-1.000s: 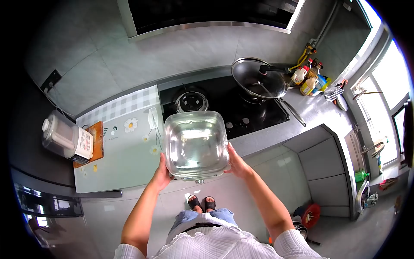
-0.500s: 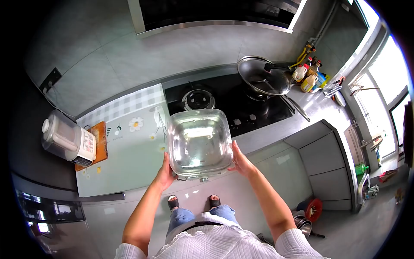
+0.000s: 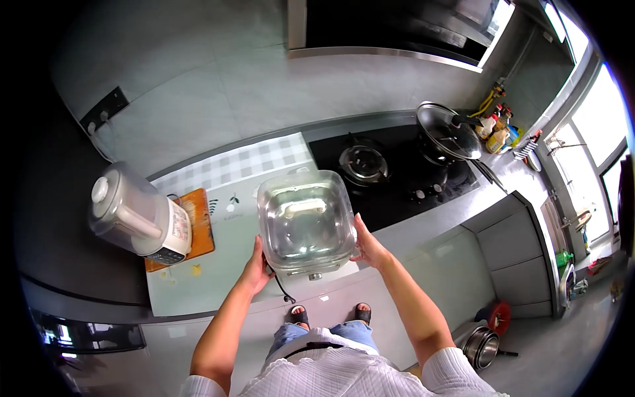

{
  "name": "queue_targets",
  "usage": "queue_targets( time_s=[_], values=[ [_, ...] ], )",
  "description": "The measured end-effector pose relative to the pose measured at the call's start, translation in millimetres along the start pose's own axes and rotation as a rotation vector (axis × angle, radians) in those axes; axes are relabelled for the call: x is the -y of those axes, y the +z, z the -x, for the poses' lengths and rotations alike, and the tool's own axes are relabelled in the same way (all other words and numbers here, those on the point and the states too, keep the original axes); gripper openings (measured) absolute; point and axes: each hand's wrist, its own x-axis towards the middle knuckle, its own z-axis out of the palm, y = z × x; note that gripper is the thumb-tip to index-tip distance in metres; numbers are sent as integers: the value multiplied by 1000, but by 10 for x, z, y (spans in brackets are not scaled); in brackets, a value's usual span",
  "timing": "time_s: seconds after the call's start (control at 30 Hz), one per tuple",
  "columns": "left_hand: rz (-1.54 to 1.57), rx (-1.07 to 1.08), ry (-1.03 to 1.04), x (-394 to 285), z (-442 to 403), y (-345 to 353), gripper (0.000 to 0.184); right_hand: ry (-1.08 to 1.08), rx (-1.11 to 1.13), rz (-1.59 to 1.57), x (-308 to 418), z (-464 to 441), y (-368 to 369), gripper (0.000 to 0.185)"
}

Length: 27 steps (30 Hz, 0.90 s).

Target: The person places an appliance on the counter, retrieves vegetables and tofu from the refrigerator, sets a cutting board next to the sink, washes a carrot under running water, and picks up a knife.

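Between my two hands is a square appliance with a clear, domed lid [image 3: 306, 228] and a small knob on its front. My left hand [image 3: 256, 270] grips its left side near the lower corner. On the opposite side, my right hand [image 3: 369, 246] holds the lower right corner. A dark cord with a plug [image 3: 288, 298] hangs below the appliance by my left hand. Behind and beneath it lies the pale green counter mat [image 3: 231, 245] with a checked edge. What is inside the lid is hard to make out.
A blender [image 3: 142, 215] stands by an orange board [image 3: 200, 231] at the left. The black stove [image 3: 397, 178] carries a lidded pan [image 3: 450, 134]; bottles [image 3: 497, 135] stand beyond. Metal pots [image 3: 481, 347] and a red basin [image 3: 499, 317] are on the floor at the right.
The view has shifted left, with the counter mat and blender now nearer. The appliance stays in both hands, now over the mat's right part. Its hanging cord has come into view, and the feet have moved.
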Motion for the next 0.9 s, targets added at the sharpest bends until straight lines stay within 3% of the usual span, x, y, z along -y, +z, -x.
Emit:
queue_targets(
  time_s=[0.1, 0.23, 0.5, 0.67, 0.8, 0.9],
  values=[
    [-4, -84, 8, -196, -20, -268, 87, -30, -5, 0, 86, -309, 244, 92],
    [53, -44, 238, -278, -348, -698, 88, -61, 21, 22, 198, -795, 437, 98],
    [162, -114, 168, -594, -732, -1081, 100, -107, -75, 44, 554, -1328, 782, 104],
    [197, -94, 118, -535, -840, -1179, 95, -74, -79, 4, 468, -1506, 803, 107],
    [170, -153, 157, -302, -768, -1239, 89, -152, -16, -45, 299, -1535, 725, 102],
    [97, -239, 92, 9, -667, -1220, 86, -125, -181, -85, 60, -1591, 636, 91]
  ],
)
